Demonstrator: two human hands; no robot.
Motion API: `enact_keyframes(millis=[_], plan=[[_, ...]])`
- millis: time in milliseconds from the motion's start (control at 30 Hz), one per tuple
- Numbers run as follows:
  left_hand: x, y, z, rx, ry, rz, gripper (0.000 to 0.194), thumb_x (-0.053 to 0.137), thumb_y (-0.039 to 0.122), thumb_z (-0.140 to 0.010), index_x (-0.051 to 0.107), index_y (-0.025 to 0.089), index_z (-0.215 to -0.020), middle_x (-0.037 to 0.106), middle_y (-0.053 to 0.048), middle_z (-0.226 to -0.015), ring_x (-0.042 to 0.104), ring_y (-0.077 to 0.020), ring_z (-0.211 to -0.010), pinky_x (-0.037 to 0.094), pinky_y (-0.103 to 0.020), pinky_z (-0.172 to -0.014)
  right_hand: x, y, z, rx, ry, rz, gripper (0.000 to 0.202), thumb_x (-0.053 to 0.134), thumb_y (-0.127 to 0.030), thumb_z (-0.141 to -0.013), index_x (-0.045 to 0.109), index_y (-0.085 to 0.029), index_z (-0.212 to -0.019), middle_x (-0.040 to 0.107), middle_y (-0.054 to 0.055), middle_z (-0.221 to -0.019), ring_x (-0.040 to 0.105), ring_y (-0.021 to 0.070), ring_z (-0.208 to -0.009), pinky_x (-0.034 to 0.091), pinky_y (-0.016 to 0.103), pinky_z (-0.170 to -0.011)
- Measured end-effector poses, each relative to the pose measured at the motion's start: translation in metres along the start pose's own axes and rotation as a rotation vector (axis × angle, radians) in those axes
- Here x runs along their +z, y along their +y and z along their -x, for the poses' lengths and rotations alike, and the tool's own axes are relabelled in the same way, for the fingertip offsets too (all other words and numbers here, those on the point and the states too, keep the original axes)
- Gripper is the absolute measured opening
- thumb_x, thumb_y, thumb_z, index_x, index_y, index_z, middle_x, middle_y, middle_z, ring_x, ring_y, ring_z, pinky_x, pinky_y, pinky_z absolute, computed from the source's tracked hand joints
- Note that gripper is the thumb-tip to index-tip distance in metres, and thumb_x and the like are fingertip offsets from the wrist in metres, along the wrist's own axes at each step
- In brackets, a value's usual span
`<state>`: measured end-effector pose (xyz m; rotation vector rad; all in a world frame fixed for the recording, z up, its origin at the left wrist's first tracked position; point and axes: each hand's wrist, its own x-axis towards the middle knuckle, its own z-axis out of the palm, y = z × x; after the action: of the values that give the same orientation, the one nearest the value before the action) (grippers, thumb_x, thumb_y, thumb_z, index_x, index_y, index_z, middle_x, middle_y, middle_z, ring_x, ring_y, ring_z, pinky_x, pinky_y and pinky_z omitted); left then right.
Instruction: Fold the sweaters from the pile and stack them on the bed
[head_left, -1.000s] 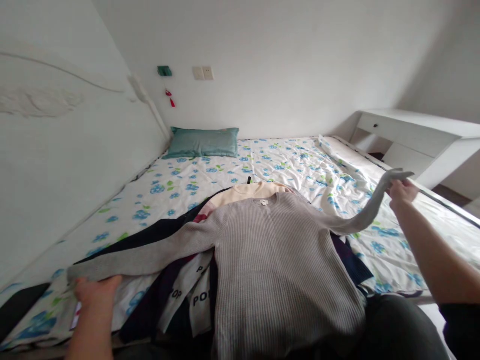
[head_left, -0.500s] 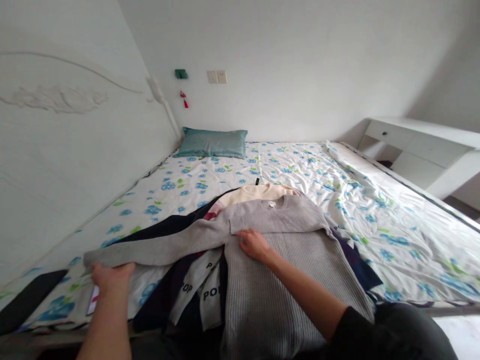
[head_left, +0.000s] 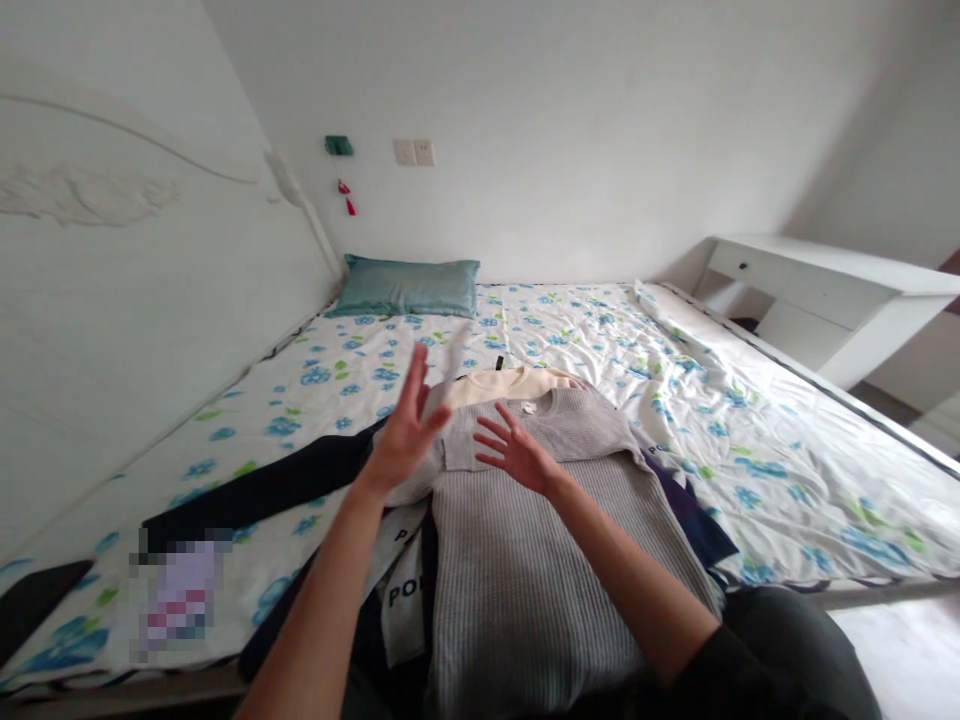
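A grey ribbed sweater (head_left: pixel 517 560) lies spread out in front of me, one sleeve folded across its chest. The other sleeve (head_left: pixel 454 362) is blurred and stands up in the air beside my left hand (head_left: pixel 405 430). That hand is raised over the left shoulder area with its fingers stretched out and apart. My right hand (head_left: pixel 519 458) hovers just above the sweater's chest, open with spread fingers. Underneath lie a cream-coloured garment (head_left: pixel 499 382), whose neckline shows, and dark clothing with a long black sleeve (head_left: pixel 262 490) and grey lettered panels (head_left: pixel 405 600).
The bed carries a floral sheet (head_left: pixel 300 400) and a teal pillow (head_left: pixel 409 288) against the wall. A black flat object (head_left: pixel 45 605) and a pixelated item (head_left: pixel 180 595) lie at the left. A white desk (head_left: pixel 817 290) stands at the right.
My left hand has come up and to the right from the grey sleeve's cuff, and that sleeve has swung off the bed toward the chest. My right hand has lifted from the sweater and spread its fingers.
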<state>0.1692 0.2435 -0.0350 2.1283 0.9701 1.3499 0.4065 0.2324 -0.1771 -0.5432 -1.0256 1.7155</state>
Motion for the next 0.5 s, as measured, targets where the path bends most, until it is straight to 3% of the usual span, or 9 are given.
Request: enact_keyframes(millis=[100, 167, 233, 367, 500], plan=[[0.037, -0.004, 0.01, -0.089, -0.131, 0.026, 0.09, 0.059, 0.072, -0.104, 0.026, 0.038, -0.18, 0.023, -0.006, -0.19, 0.028, -0.0343, -0.173, 0.04, -0.054, -0.134, -0.011, 0.003, -0.008, -0.012, 0.255, 0.043, 0.065, 0.06, -0.077, -0.097, 0.06, -0.039, -0.15, 0.07, 0.007, -0.149, 0.067, 0.0295, -0.129, 0.059, 0.046, -0.103], [0.039, -0.029, 0.023, -0.169, -0.07, -0.051, 0.077, 0.056, 0.066, -0.107, 0.042, 0.031, -0.174, 0.039, -0.01, -0.183, 0.039, -0.0344, -0.168, 0.043, -0.054, -0.132, -0.028, 0.005, -0.011, 0.042, 0.488, 0.062, 0.049, 0.053, -0.068, -0.102, 0.068, -0.032, -0.132, 0.077, 0.008, -0.122, 0.07, 0.0288, -0.115, 0.06, 0.041, -0.093], [0.029, -0.064, 0.037, -0.238, -0.009, -0.198, 0.067, 0.057, 0.06, -0.105, 0.057, 0.024, -0.162, 0.054, -0.013, -0.173, 0.05, -0.0336, -0.161, 0.043, -0.053, -0.133, -0.049, 0.004, -0.006, 0.1, 0.651, 0.074, 0.037, 0.052, -0.057, -0.103, 0.07, -0.027, -0.115, 0.074, 0.007, -0.097, 0.069, 0.0279, -0.101, 0.059, 0.037, -0.085], [0.009, -0.129, 0.058, -0.295, -0.121, -0.477, 0.056, 0.06, 0.047, -0.098, 0.07, 0.019, -0.145, 0.068, -0.015, -0.158, 0.06, -0.0334, -0.151, 0.04, -0.053, -0.135, -0.096, -0.011, 0.023, 0.145, 0.723, 0.119, 0.035, 0.047, -0.051, -0.104, 0.069, -0.024, -0.104, 0.069, 0.007, -0.08, 0.069, 0.0302, -0.094, 0.059, 0.04, -0.081], [0.003, -0.158, 0.064, -0.321, -0.193, -0.59, 0.059, 0.052, 0.048, -0.099, 0.07, 0.017, -0.147, 0.067, -0.015, -0.16, 0.06, -0.0319, -0.151, 0.042, -0.048, -0.134, -0.133, -0.026, 0.053, 0.154, 0.705, 0.263, 0.05, 0.046, -0.068, -0.104, 0.069, -0.024, -0.107, 0.075, 0.01, -0.085, 0.075, 0.0322, -0.097, 0.062, 0.043, -0.08]])
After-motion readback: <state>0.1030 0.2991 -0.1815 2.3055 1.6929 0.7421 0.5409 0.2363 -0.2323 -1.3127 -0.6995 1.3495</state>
